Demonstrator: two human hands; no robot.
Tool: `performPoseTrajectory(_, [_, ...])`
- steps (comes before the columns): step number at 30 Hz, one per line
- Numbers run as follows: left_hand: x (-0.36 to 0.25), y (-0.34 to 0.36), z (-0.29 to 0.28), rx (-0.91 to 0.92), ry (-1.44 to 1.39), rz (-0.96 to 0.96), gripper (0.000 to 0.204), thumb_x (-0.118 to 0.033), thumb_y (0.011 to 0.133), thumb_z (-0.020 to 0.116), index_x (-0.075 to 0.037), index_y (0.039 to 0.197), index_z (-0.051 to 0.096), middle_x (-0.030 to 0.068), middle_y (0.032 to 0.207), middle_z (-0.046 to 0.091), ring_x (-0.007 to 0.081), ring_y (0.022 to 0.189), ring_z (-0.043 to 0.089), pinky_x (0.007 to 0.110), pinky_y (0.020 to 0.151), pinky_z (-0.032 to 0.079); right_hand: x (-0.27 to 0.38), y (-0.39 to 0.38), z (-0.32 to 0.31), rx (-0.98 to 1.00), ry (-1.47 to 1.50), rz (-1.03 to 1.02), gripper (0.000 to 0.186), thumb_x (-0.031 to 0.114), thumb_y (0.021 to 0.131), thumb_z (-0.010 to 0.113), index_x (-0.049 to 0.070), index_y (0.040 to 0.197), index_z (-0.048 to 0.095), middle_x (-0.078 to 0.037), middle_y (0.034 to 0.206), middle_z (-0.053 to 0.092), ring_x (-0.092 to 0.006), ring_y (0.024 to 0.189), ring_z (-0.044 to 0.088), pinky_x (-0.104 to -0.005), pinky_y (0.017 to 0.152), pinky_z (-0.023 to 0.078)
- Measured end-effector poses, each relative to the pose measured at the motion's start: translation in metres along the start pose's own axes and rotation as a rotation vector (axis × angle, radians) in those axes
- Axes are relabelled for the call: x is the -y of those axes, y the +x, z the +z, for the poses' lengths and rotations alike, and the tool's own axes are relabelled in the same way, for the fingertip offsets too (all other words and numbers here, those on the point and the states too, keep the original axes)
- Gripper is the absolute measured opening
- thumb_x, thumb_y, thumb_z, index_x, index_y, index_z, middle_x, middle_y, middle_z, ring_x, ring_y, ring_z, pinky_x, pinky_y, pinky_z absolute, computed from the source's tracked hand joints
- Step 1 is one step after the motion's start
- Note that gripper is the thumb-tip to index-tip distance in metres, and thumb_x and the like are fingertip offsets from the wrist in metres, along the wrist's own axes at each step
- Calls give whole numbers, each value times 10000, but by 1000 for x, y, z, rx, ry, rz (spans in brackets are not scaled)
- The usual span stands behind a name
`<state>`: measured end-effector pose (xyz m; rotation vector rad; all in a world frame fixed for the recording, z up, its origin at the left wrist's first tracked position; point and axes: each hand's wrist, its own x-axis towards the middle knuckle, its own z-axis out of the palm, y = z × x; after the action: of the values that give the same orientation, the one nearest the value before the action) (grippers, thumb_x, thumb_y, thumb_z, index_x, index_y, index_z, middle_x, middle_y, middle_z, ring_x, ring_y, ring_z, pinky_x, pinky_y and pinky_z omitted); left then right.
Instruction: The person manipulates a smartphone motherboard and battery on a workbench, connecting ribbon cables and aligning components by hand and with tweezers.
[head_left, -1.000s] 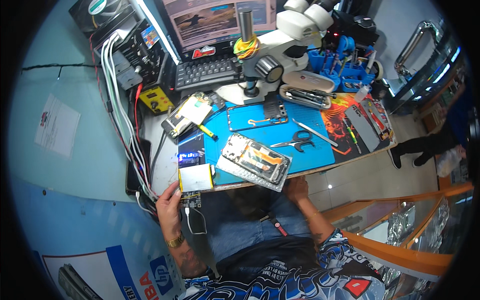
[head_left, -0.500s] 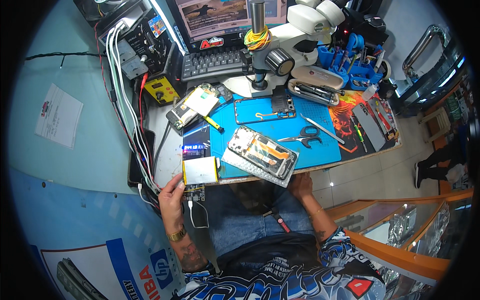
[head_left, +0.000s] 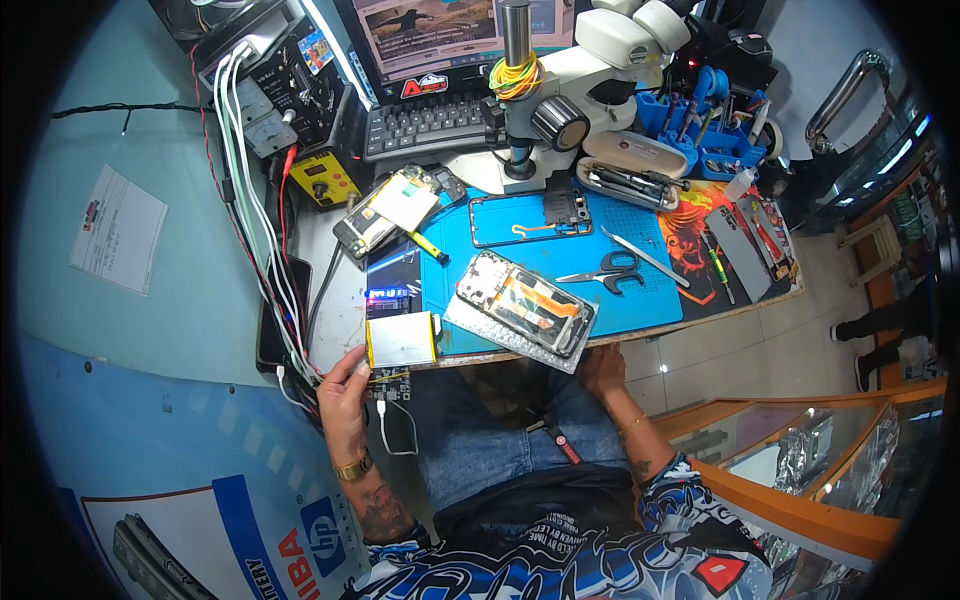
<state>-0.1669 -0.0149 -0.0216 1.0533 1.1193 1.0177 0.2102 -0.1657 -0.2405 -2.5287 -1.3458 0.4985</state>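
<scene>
A flat silver phone battery (head_left: 402,340) with yellow edges lies at the front left edge of the bench, over a small circuit board (head_left: 392,384) with a white cable plugged in. My left hand (head_left: 345,392) has its thumb and fingers closed at the battery's lower left corner. Just above the battery glows a small blue lit display (head_left: 388,295). An opened phone (head_left: 530,306) rests tilted on bubble wrap (head_left: 475,331) at the front middle. My right hand (head_left: 602,372) hangs at the bench's front edge, right of the bubble wrap; its fingers are mostly hidden.
On the blue mat (head_left: 640,305) are scissors (head_left: 612,272), tweezers (head_left: 645,257) and a phone frame (head_left: 530,217). Another opened phone (head_left: 385,215) lies at left. Behind stand a microscope (head_left: 560,120), keyboard (head_left: 425,127) and yellow-black power supply (head_left: 322,180). White cables (head_left: 245,200) run down the left.
Both my hands, the battery and the opened phone stay in place. At the far right, another person's legs have shifted, and a second foot now shows.
</scene>
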Motion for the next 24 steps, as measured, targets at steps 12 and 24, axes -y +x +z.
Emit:
performPoseTrajectory(12, [0, 0, 3, -7, -23, 22, 363, -42, 944, 595, 76, 1287, 577, 123, 1112, 679, 126, 916, 652, 248, 811, 520, -2, 3, -1, 8, -1, -29, 887, 645, 812, 637, -9, 1386, 464, -282, 1404, 476, -460, 1292, 451, -543, 988, 439])
performPoseTrajectory(24, [-1, -1, 4, -12, -17, 9, 376, -34, 947, 579, 94, 1300, 556, 145, 1155, 664, 156, 969, 652, 273, 879, 520, 6, 1, -11, 48, 14, 17, 897, 641, 821, 628, -12, 1408, 445, -269, 1436, 449, -462, 1314, 425, -538, 1020, 412])
